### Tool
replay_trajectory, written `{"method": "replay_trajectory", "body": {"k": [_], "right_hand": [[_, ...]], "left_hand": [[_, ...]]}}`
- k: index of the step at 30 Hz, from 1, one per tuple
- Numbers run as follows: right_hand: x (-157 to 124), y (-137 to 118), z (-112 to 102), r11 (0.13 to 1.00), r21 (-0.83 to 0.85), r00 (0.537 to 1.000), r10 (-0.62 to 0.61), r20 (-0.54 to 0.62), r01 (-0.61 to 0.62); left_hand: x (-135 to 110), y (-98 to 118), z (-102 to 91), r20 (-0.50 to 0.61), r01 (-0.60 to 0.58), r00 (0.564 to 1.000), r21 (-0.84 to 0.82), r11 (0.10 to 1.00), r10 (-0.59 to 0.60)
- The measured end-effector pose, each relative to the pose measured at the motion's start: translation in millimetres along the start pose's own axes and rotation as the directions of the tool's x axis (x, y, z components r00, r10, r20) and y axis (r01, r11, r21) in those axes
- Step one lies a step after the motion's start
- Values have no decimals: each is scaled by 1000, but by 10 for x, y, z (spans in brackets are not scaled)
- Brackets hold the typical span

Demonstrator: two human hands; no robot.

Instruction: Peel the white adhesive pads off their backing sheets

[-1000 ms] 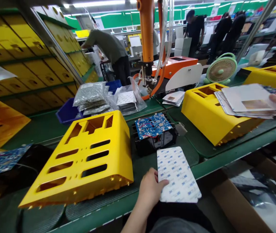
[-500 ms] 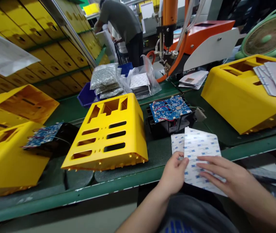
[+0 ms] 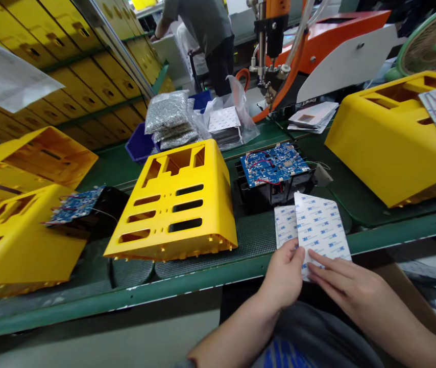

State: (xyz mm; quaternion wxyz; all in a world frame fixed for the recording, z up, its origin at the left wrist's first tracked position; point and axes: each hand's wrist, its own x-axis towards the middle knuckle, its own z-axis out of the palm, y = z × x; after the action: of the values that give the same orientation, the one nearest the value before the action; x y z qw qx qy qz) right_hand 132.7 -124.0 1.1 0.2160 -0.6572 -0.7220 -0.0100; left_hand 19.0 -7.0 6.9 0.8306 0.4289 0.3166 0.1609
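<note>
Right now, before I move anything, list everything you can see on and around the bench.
green workbench: 1, green, across the view
yellow sheet-metal housings: 4, yellow, on the bench: centre, right, two left
blue circuit boards: 2, blue, one on a black unit right of centre, one far left
bags of small metal parts: about 3, silver, behind the centre housing
blue plastic bins: 2, blue, behind the centre housing
orange-and-white bench machine: 1, back right
desk fan: 1, green, top right
co-worker: 1, grey top, background
white 3M adhesive sheets: 2 visible, white, in the hands
left hand: 1, gripping the sheets
right hand: 1, fingers against the sheets
</note>
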Motion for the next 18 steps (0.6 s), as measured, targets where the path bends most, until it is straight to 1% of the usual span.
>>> {"method": "replay_trajectory", "body": {"k": [3, 6, 9, 11, 15, 18], "right_hand": [[2, -15, 22, 998, -34, 998, -59, -28, 58], [6, -8, 51, 997, -21, 997, -77, -29, 77], [-2, 14, 86, 992, -17, 992, -126, 2, 126], [-17, 19, 116, 991, -14, 991, -135, 4, 135], [-18, -20, 163, 998, 8, 998, -57, -40, 57], [47, -51, 140, 997, 72, 996, 36, -87, -30]], "left_hand": [[0, -7, 25, -49, -41, 998, 92, 995, 45], [-8, -35, 41, -91, -37, 994, 160, 986, 52], [-11, -78, 52, -117, -39, 991, 174, 984, 60], [-8, -107, 60, -133, -36, 989, 173, 984, 60], [6, -147, 75, -144, -36, 988, 156, 987, 59], [15, -148, 62, -111, -60, 991, 139, 988, 76]]}}
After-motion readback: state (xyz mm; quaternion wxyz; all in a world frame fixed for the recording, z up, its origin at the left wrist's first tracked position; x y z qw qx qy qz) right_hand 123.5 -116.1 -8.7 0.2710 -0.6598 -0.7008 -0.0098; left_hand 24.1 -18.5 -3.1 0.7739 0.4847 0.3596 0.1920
